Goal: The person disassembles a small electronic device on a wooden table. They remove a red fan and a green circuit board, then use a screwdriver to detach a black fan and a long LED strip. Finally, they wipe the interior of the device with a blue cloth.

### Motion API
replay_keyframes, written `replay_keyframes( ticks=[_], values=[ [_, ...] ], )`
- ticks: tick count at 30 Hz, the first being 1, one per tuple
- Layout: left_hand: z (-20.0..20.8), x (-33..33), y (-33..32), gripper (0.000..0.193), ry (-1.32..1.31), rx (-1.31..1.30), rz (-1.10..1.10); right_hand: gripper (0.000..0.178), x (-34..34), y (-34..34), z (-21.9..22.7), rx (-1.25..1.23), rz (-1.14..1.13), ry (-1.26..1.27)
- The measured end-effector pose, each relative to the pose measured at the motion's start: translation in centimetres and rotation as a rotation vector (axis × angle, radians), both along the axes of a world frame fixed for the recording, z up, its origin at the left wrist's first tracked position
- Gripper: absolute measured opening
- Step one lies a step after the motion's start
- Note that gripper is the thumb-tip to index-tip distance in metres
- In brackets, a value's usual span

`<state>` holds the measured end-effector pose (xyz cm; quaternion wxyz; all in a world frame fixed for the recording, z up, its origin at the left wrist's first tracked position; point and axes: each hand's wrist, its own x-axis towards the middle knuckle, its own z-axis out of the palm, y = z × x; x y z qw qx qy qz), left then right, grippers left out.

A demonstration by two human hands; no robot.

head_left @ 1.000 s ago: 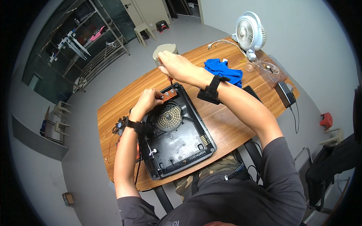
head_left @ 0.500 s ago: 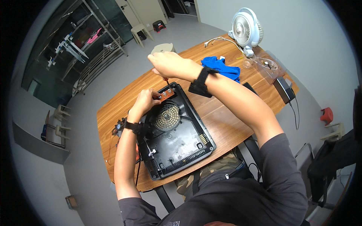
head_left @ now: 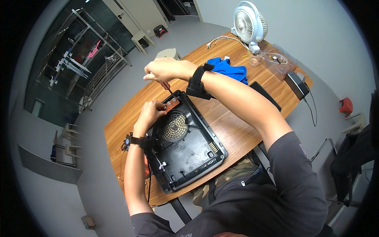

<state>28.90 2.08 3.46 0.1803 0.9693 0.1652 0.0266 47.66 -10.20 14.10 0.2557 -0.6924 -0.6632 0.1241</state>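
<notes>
Leaning over the table (head_left: 231,114), you have your two hands apart from each other, both above the far end of a black casing (head_left: 193,152). Your right hand (head_left: 161,71) is closed around the red handle of a screwdriver (head_left: 166,85), whose shaft points down to a brown strip (head_left: 171,104). Whether its tip touches there, I cannot tell. Your left hand (head_left: 149,113) has its fingers at the left end of this strip; it is not possible to see if they pinch it or only press.

The casing lies slanted, and its near edge is just beside the near edge of the table, so on your side the margin is narrow. To the right, a wide band of wood grain separates the casing from a flat black object (head_left: 266,96). Beyond your right wrist lies a blue cloth (head_left: 227,70). Wood also stretches from your left hand toward the left edge, where loose parts (head_left: 128,141) lie beside your forearm.

At the far right corner stands a white fan (head_left: 248,25). Around the table is grey floor (head_left: 92,134), with a metal rack (head_left: 112,55) at the far left.
</notes>
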Motion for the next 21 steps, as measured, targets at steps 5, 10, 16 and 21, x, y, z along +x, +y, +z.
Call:
replay_keyframes(
  ticks=[5, 10, 16, 21],
  values=[
    [0.6, 0.3, -0.7, 0.036, 0.039, 0.008, 0.020, 0.026, -0.1, 1.0, -1.8, 0.162, -0.033, -0.085],
    [0.1, 0.1, -0.2, 0.036, 0.031, 0.013, 0.009, 0.027, -0.4, 0.7, -2.6, 0.278, -0.061, -0.131],
    [0.6, -0.1, -0.6, 0.036, 0.024, 0.012, 0.005, 0.025, -0.6, 0.5, -2.6, 0.298, -0.021, -0.206],
    [1.0, 0.0, -0.9, 0.036, 0.027, 0.006, 0.014, 0.023, -1.4, 1.4, -3.9, 0.479, -0.051, -0.218]
  ],
)
